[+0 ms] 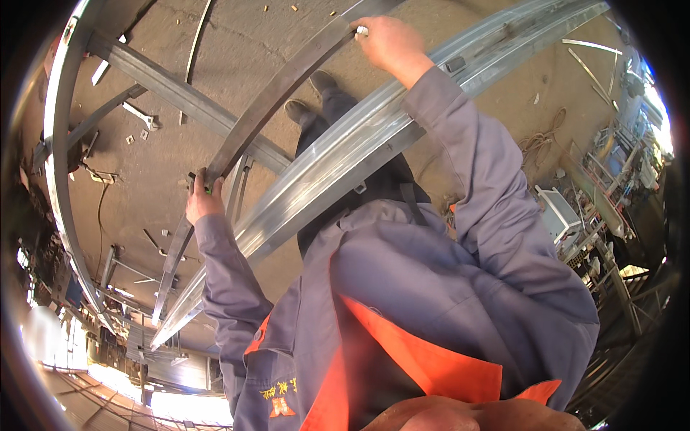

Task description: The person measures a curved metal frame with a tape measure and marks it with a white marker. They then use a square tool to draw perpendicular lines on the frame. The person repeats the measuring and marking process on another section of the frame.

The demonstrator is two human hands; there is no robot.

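A dark flat steel bar (287, 80) runs slantwise in front of me, bending in the picture. My left hand (204, 200) is at its lower left part, fingers curled round a small dark thing with a bit of green (208, 189); its kind is mostly hidden. Farther up the bar, my right hand (392, 44) is closed at its edge, with a small white piece (361, 31) showing at the fingertips. Between my body and that bar lies a shiny galvanized steel channel (338, 144), passing under my right forearm.
A grey steel crossbeam (169, 87) joins a long side beam (56, 144) at left. An adjustable wrench (141, 115) lies on the floor near small metal plates. Right of me are a coiled rope (544, 136), a white box-like unit (558, 210) and piled metal scrap. My shoes (296, 110) stand beyond the channel.
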